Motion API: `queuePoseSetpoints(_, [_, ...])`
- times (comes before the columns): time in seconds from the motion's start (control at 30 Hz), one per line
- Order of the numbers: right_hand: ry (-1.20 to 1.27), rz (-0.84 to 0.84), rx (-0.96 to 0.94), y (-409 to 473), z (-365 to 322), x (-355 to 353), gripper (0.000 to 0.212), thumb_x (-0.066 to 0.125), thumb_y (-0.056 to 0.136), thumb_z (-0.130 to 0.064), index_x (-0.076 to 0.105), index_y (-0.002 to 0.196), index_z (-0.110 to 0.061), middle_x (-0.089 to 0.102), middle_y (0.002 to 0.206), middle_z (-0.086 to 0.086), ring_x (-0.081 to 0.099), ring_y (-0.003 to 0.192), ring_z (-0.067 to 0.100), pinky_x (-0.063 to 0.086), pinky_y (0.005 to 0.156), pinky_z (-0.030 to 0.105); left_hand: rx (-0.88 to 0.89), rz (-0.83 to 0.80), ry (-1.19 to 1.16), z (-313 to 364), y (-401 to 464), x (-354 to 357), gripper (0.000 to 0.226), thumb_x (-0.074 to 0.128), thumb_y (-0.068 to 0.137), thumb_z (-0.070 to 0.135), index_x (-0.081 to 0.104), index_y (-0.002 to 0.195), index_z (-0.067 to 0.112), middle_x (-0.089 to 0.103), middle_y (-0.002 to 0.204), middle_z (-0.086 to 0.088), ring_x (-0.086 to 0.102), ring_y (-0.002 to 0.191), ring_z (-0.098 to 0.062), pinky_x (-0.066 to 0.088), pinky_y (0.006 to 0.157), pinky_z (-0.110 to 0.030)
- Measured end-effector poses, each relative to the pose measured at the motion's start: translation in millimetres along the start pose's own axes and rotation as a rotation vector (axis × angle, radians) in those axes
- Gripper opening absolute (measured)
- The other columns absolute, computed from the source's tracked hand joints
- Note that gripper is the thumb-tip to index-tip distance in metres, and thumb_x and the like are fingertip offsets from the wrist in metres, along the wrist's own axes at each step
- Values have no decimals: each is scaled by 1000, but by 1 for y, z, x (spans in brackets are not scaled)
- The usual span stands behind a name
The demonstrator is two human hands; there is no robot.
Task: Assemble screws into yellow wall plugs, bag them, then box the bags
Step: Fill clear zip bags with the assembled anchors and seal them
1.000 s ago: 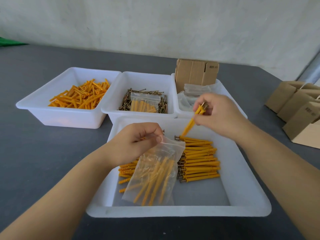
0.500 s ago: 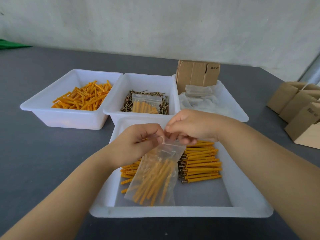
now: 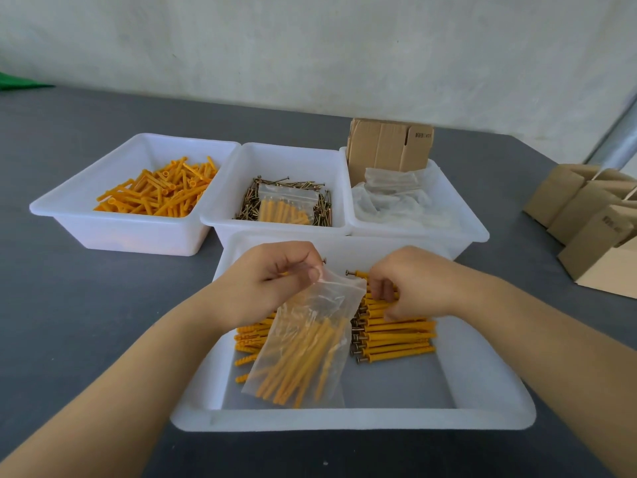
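The left hand [image 3: 265, 291] pinches the top edge of the clear bag [image 3: 306, 343] and lets it hang over the near tray [image 3: 482, 374], mouth up at 12 o'clock — probably so plugs drop in lengthwise. At 3 o'clock of the bag, the right hand [image 3: 413, 284] curls its fingers onto the row of screw-fitted yellow plugs [image 3: 396, 336] lying just beside it, seemingly picking the next one — hands apart.

Both forearms bare up to the frame edge, no sleeves, cuffs or gloves in view. Left hand [image 3: 272, 284] and right hand [image 3: 418, 282] bare too: no rings, watch or wristbands (nails short, w/o polish as far as visible).
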State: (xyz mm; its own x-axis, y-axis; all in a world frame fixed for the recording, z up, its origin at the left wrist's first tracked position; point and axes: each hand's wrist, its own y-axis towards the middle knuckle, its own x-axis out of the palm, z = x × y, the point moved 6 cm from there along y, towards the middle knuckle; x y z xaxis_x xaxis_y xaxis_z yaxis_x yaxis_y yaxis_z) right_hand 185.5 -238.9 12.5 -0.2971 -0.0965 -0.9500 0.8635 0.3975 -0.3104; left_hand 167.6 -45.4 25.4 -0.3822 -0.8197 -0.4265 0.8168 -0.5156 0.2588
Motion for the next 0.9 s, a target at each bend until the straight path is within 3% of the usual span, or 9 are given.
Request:
queuePoseSetpoints(0.13, [-108, 29, -27, 2, -3, 4, 16, 70, 80, -19, 60, 87, -28, 52, 76, -14, 46, 68, 4, 42, 59, 22, -13, 3, -17, 0, -1, 0, 23, 53, 93, 20, 66, 95, 2, 69, 102, -22, 59, 93, -49, 48, 85, -61])
queuePoseSetpoints(0.27, [-246, 36, -62, 3, -14, 9, 30, 68, 76, -18, 40, 68, -26, 44, 67, -7, 38, 58, 9, 28, 49, 27, -20, 5, -16, 0, -1, 0, 24, 53, 93, 20, 67, 96, 1, 69, 100, -22, 59, 93, -48, 48, 84, -60])
queuePoseSetpoints(0.37, [-201, 67, -64, 2, -12, 10, 34, 68, 74, -21, 36, 66, -25, 41, 67, -5, 36, 57, 10, 25, 48, 27, -24, 9, -24, 1, -1, 0, 23, 53, 93, 21, 67, 96, 2, 69, 101, -21, 59, 93, -48, 48, 85, -59])
queuePoseSetpoints(0.47, [-114, 115, -36, 0, -4, 2, 25, 66, 74, -23, 42, 71, -27, 48, 73, -7, 41, 64, 9, 29, 52, 26, -30, 6, -12, 0, -2, -1, 18, 54, 98, 16, 67, 95, 3, 69, 100, -22, 58, 91, -47, 48, 83, -59])
queuePoseSetpoints(0.53, [-9, 208, -12, -3, 2, -9, 18, 67, 74, -21, 49, 74, -24, 53, 74, -6, 48, 67, 11, 35, 54, 26, -28, 3, -4, -2, -1, -1, 15, 54, 100, 10, 67, 95, 3, 69, 99, -21, 59, 91, -46, 48, 84, -59])
queuePoseSetpoints(0.7, [461, 459, 42, -15, 23, -47, 9, 75, 84, -14, 66, 85, -12, 70, 73, 2, 68, 68, 14, 54, 59, 27, -12, 0, -11, -2, -1, 0, 22, 53, 93, 22, 66, 95, 4, 68, 100, -23, 59, 93, -47, 48, 85, -59])
queuePoseSetpoints(0.8, [821, 496, 8, -20, 29, -68, 9, 76, 86, -12, 69, 90, -14, 76, 76, 1, 74, 71, 11, 54, 53, 19, -12, -5, -8, -2, 0, 0, 23, 53, 93, 22, 67, 96, 4, 68, 100, -23, 60, 94, -46, 48, 86, -59])
queuePoseSetpoints(0.9, [1049, 389, -71, -15, 19, -76, 9, 76, 85, -6, 72, 92, -11, 77, 80, 6, 75, 79, 17, 55, 57, 20, -15, -5, -13, -4, 0, 0, 22, 53, 93, 21, 68, 97, 5, 69, 100, -21, 60, 94, -45, 48, 87, -59])
